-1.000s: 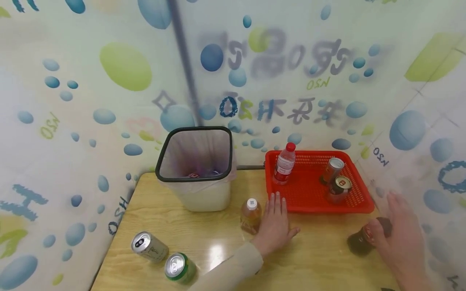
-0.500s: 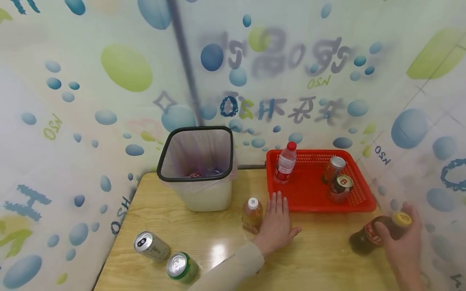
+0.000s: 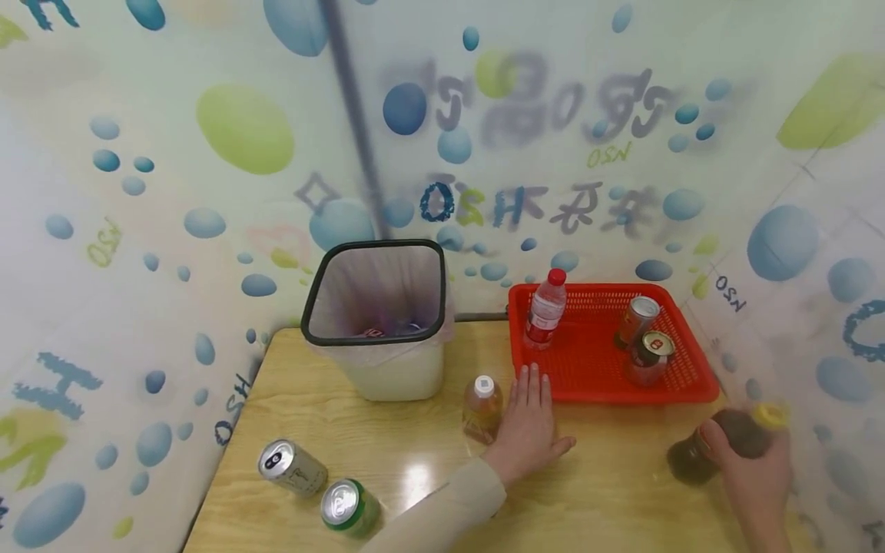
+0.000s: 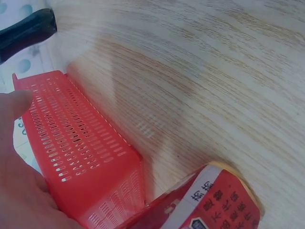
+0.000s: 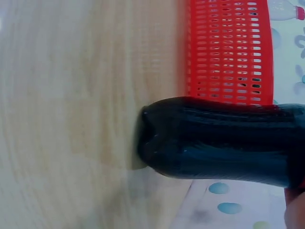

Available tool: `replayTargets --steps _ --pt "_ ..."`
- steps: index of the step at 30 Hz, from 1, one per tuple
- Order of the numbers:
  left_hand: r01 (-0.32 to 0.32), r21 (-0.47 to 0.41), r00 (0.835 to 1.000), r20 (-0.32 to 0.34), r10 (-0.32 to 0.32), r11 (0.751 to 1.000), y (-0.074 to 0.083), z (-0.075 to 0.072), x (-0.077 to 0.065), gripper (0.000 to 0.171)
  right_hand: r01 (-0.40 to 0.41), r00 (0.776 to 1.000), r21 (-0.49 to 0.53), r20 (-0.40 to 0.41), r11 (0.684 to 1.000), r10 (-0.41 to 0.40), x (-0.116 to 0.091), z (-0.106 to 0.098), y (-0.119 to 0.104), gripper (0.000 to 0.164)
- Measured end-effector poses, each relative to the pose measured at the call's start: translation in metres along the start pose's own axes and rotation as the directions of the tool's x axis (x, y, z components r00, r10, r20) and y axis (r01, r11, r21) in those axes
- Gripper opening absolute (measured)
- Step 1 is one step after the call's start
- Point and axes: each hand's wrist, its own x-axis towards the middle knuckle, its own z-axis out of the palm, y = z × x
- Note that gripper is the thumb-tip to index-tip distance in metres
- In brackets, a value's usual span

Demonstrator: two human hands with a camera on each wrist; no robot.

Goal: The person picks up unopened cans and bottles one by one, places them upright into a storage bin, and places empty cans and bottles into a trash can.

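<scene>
My right hand [image 3: 757, 468] grips a dark cola bottle [image 3: 743, 434] with a yellow cap at the table's right side. The bottle leans toward me and to the right in the head view. In the right wrist view, its dark base [image 5: 162, 138] is close over the wood. My left hand [image 3: 528, 426] lies with straight fingers at the front wall of the red basket [image 3: 615, 396]. Beside that hand stands a bottle of amber drink [image 3: 482, 411] with a white cap; its red label [image 4: 224, 202] shows in the left wrist view.
Inside the basket are a red-capped water bottle [image 3: 546, 311] and two cans, one silver-topped [image 3: 632, 322] and one gold-topped [image 3: 648, 361]. A lined bin [image 3: 401, 376] stands left of it. A silver can [image 3: 297, 470] and a green can [image 3: 359, 511] stand front left. Patterned sheeting encloses the table.
The cola bottle's yellow cap has come into view as my right hand's hold on it shifted slightly down. My left hand has stayed by the basket.
</scene>
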Motion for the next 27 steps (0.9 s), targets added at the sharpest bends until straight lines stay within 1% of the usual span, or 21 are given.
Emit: replayTargets --steps 1,2,3,7,10,12,15,19,22,23,25,27 --pt "0.003 -0.001 1.000 0.001 -0.003 1.000 0.000 0.000 0.000 0.108 0.000 1.000 -0.008 -0.001 1.000 0.000 0.001 0.000 -0.001 0.068" --pt "0.007 -0.013 1.000 0.004 -0.007 1.000 0.000 0.000 0.000 0.109 0.000 1.000 0.011 -0.001 1.000 0.000 0.002 0.001 -0.001 0.066" --pt "0.008 -0.016 1.000 0.006 -0.008 1.000 0.000 0.000 0.001 0.109 -0.009 1.000 0.008 0.004 1.000 0.009 0.003 0.001 -0.002 0.067" --pt "0.006 -0.062 1.000 0.031 -0.004 0.998 0.001 0.000 0.002 0.111 -0.075 0.997 -0.009 0.025 0.997 0.075 0.002 -0.002 -0.006 0.073" --pt "0.009 -0.087 0.999 0.051 -0.005 0.996 0.001 -0.001 0.003 0.112 -0.090 0.996 0.000 0.029 0.996 0.090 0.000 -0.004 -0.010 0.070" --pt "0.014 -0.090 0.998 0.060 -0.009 0.996 0.001 -0.001 0.003 0.112 -0.063 0.998 0.029 0.016 0.998 0.063 -0.001 -0.006 -0.016 0.066" --pt "0.019 -0.078 0.999 0.051 -0.015 0.997 -0.001 -0.002 0.002 0.112 -0.018 1.000 0.073 -0.005 0.997 0.019 -0.002 -0.007 -0.027 0.064" --pt "0.023 -0.074 0.999 0.041 -0.020 0.997 -0.001 -0.005 0.001 0.112 0.045 0.998 0.077 -0.045 0.996 -0.041 -0.006 -0.011 -0.047 0.064" --pt "0.023 -0.071 0.999 0.037 -0.020 0.997 -0.001 -0.005 0.001 0.111 0.118 0.991 0.086 -0.067 0.989 -0.112 -0.009 -0.014 -0.063 0.060" --pt "0.023 -0.071 0.999 0.038 -0.020 0.997 -0.001 -0.005 0.001 0.111 0.141 0.988 0.094 -0.070 0.986 -0.134 -0.011 -0.015 -0.068 0.058" --pt "0.023 -0.066 0.999 0.039 -0.020 0.998 -0.001 -0.004 0.000 0.111 0.159 0.986 0.103 -0.062 0.982 -0.153 -0.013 -0.017 -0.079 0.056" --pt "0.024 -0.058 0.999 0.043 -0.022 0.998 0.000 -0.003 0.000 0.111 0.167 0.986 0.137 -0.050 0.976 -0.161 -0.014 -0.017 -0.089 0.054"
